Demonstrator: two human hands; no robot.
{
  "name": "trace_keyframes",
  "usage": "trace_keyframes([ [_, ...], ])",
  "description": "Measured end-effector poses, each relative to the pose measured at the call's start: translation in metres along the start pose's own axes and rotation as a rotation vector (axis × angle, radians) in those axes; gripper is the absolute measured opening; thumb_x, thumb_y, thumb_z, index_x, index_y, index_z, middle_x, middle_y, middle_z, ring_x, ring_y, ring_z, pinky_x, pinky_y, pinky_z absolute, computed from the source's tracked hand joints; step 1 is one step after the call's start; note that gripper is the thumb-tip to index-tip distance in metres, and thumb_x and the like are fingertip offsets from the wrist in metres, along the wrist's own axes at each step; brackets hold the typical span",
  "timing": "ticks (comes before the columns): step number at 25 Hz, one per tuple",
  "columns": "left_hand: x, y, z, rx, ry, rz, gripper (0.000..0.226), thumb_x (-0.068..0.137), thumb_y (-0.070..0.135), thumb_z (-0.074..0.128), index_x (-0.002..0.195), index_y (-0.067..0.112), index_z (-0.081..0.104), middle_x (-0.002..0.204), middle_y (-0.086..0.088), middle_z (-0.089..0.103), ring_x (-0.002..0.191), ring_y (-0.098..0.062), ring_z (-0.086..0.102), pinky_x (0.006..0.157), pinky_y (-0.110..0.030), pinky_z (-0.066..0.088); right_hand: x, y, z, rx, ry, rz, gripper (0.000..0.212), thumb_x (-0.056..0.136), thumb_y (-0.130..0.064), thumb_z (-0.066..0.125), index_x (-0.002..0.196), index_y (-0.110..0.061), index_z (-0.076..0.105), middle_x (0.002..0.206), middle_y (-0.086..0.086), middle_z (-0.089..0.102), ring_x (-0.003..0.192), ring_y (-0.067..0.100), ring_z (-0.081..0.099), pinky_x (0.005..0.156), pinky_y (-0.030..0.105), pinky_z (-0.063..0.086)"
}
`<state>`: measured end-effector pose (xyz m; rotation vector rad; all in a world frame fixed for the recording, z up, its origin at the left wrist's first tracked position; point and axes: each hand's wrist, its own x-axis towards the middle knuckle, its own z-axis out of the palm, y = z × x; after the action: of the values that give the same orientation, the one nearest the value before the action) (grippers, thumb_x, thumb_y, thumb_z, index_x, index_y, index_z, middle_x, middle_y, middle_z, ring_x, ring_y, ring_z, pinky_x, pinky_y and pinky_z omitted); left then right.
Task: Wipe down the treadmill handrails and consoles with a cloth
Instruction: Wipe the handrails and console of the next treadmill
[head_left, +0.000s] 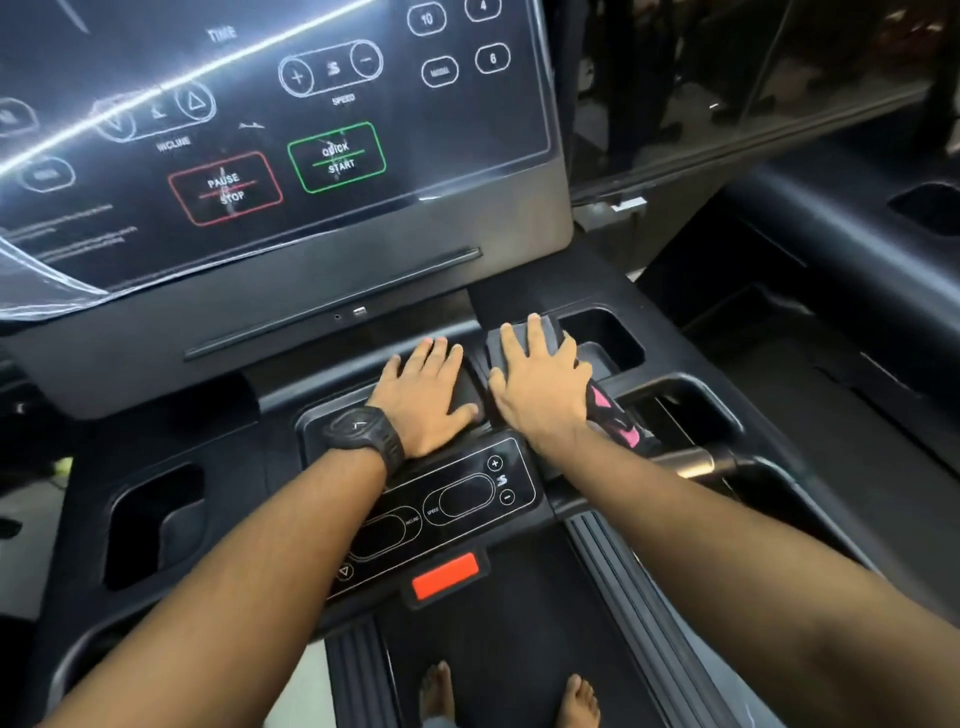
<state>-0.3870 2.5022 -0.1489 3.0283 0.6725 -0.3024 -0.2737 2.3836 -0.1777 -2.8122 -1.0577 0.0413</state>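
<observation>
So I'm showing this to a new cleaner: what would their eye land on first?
Both hands lie flat, side by side, on the console tray: the left hand, with a black watch on its wrist, and the right hand pressing a dark cloth with pink markings. Above them the screen shows a red PAUSE STOP box and a green QUICK START box under loose plastic film.

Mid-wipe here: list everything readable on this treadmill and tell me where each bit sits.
"TIME", "SPEED", "INCLINE": in white on the glossy black upper console panel.
"10", "4", "6": rounded number keys at its top right.
"PAUSE STOP": red-outlined rectangular button.
"QUICK START": green-outlined rectangular button.
"SPEED", "INCLINE": tiny, on the small black lower control panel.
Too blurred: the oval key beside "6" and the fine print at the upper panel's lower left.
</observation>
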Motion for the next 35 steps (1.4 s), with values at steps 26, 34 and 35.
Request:
trace_keyframes([
  [26, 0.042, -0.035, 0.037, -0.127, 0.204, 0.232, 0.092, 0.084, 0.058, 0.030, 0.155, 0.003, 0.013, 0.164, -0.014, 0.007, 0.153, -0.022, 0.000, 0.121, -0.034, -0.008, 0.027, 0.001, 0.011, -0.126, 0.008, -0.353, 0.064, 0.095, -0.054, 0.032, 0.157, -0.038, 0.028, 0.165, 0.002, 0.028, 0.145, 0.044, 0.030, 0.103, 0.057, 0.046],
  [34, 0.043, -0.035, 0.037, -0.077, 0.198, 0.260, 0.093, 0.084, 0.060, 0.026, 0.155, 0.003, 0.012, 0.164, -0.014, 0.009, 0.153, -0.022, 0.000, 0.122, -0.036, -0.008, 0.016, 0.005, 0.003, -0.080, 0.002, -0.231, 0.064, 0.098, -0.053, 0.033, 0.159, -0.040, 0.023, 0.167, -0.001, 0.023, 0.148, 0.041, 0.026, 0.107, 0.054, 0.043],
  [35, 0.043, -0.035, 0.037, -0.073, 0.196, 0.265, 0.092, 0.084, 0.060, 0.026, 0.155, 0.003, 0.011, 0.164, -0.014, 0.009, 0.153, -0.022, 0.000, 0.122, -0.036, -0.008, 0.017, 0.006, 0.000, -0.057, 0.002, -0.105, 0.063, 0.099, -0.052, 0.036, 0.159, -0.040, 0.021, 0.168, -0.002, 0.021, 0.149, 0.040, 0.024, 0.110, 0.054, 0.040],
])
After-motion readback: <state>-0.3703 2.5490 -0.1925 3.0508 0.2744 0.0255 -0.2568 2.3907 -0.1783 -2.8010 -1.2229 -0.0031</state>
